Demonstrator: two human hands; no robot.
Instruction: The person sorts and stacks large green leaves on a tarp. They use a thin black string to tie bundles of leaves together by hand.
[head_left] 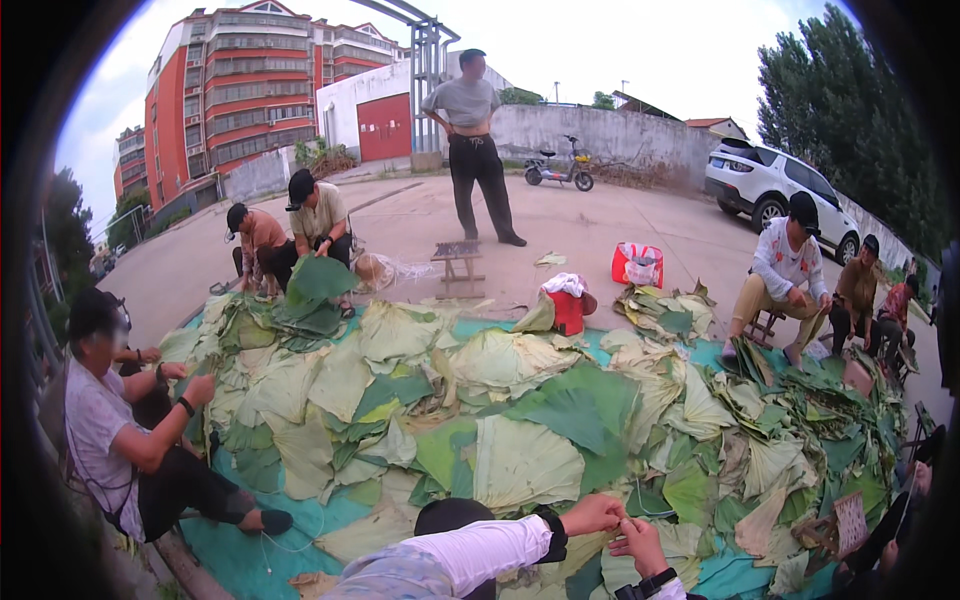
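My left hand (pixel 592 514) reaches in from the lower edge, a black band round the wrist, its thumb and fingers pinched together. Close beside it, my right hand (pixel 641 546) has its fingers bent in a pinch, with a dark watch strap (pixel 648 584) below. The fingertips of both hands nearly meet; what they hold is too small to make out. A thin white string (pixel 640 492) shows just beyond them. Under and around the hands lie large lotus leaves, among them a pale one (pixel 525 465) and a dark green one (pixel 580 408).
Heaped leaves cover a green tarp (pixel 330 515). People sit round it: one at left (pixel 110 425), two at far left, several at right. A person (pixel 470 140) stands beyond a small stool (pixel 458 262). A red bucket (pixel 568 312) and red-white bag (pixel 638 265) stand behind the heap.
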